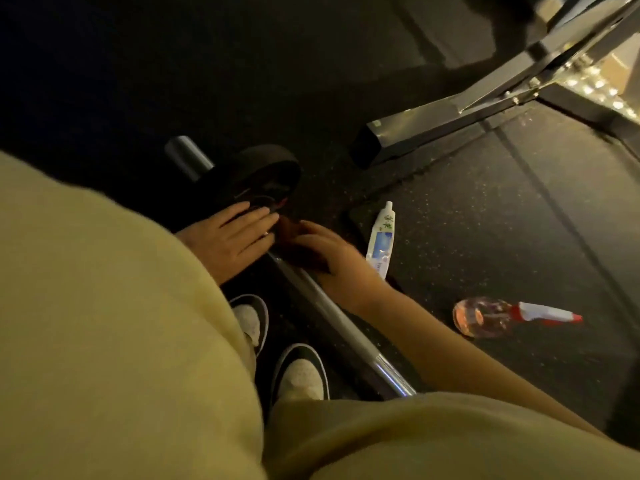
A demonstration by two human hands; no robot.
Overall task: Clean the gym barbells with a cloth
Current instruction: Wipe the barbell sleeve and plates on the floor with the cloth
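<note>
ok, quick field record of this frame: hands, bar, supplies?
left hand: flat on plate
right hand: holds dark cloth on bar, next to plate
tube: lying on floor, right of bar
spray bottle: on its side, untouched
shoes: left of bar

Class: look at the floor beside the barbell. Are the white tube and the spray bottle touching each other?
Apart. The head view shows a strip of bare dark floor between the white tube and the spray bottle.
</note>
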